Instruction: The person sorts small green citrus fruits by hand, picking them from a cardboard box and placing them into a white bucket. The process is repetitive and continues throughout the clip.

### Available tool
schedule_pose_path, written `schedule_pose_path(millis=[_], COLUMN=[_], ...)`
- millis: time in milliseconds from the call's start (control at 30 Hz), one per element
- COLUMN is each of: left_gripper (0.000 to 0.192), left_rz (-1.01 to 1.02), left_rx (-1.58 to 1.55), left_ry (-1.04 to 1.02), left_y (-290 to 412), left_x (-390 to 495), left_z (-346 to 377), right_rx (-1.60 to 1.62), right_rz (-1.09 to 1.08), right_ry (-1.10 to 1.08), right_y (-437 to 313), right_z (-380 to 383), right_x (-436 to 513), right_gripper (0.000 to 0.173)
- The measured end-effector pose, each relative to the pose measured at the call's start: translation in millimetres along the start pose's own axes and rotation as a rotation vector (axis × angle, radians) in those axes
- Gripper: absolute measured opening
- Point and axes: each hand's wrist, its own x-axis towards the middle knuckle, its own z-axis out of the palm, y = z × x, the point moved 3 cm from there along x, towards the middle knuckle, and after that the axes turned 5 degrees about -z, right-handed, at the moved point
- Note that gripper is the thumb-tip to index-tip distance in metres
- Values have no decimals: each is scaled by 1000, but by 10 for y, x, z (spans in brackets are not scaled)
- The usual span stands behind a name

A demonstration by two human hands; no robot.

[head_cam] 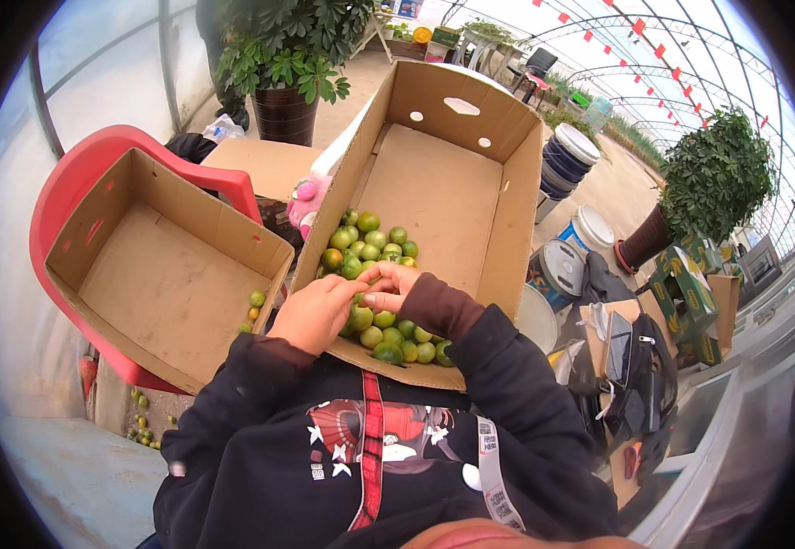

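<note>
A large cardboard box [439,178] lies before me, with many small, mostly green tomatoes [375,239] gathered at its near left end. One tomato [332,259] among them has an orange flush. My left hand [318,309] and my right hand [394,283] meet just above this pile, fingertips close together. Whether something small is pinched between them is hidden by the fingers. On the left, a smaller cardboard box [157,261] rests on a red plastic chair [61,185]. A few green and yellowish tomatoes [257,298] lie in its near right corner.
Several small tomatoes [142,422] lie on the ground at lower left. To the right stand lidded buckets [557,264], a black mesh bag [651,350] and printed cartons [689,288]. Potted plants [288,113] stand farther off, and a person's dark-clothed leg [229,75] shows behind one.
</note>
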Motion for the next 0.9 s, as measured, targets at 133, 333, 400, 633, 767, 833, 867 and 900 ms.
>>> schedule_pose_path(millis=[133, 333, 400, 633, 767, 833, 867, 900], left_gripper=[27, 22, 23, 25, 25, 25, 25, 25], left_rz=[-86, -113, -105, -58, -57, -49, -46, -50], left_rx=[116, 123, 113, 124, 133, 118, 111, 115], left_ry=[-150, -127, -113, -86, -92, -93, -94, -98], left_y=[16, 67, 53, 10, 3, 3, 3, -1], left_x=[24, 4, 5, -19, -28, -13, -14, -9], left_z=[46, 58, 57, 92, 96, 95, 96, 86], right_rx=[-366, -1147, -1193, -1433, -1325, -1268, -1253, -1245], right_rz=[85, 136, 157, 161, 256, 377, 434, 480], right_ry=[3, 35, 29, 43, 56, 8, -21, -51], right_y=[61, 215, 225, 199, 108, 96, 93, 74], right_z=[53, 83, 101, 95, -39, -99, -105, -121], right_x=[-19, -85, -39, -207, -278, -273, -271, -230], right_gripper=[37, 36, 34, 18, 17, 19, 21, 22])
